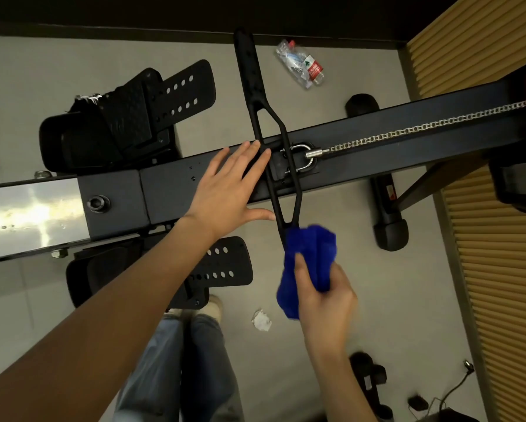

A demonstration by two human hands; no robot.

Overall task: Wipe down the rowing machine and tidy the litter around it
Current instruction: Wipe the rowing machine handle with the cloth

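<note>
The rowing machine's dark beam [170, 187] runs across the view, with a steel rail [27, 217] at the left and a chain [423, 126] leading right. Its black pull handle [255, 95] lies across the beam. My left hand [228, 187] rests flat on the beam, fingers straight, fingertips touching the handle's fork. My right hand [322, 296] grips a blue cloth [307, 263] wrapped round the handle's near end. A crushed plastic bottle [301, 63] lies on the floor beyond the beam. A crumpled white paper [261, 320] lies near my feet.
Black footplates stand on both sides of the beam, the far one [128, 114] and the near one [222, 263]. A black floor foot [389, 220] sits to the right. A ribbed tan wall panel [499, 269] borders the right. Cables and dark objects [374, 382] lie at lower right.
</note>
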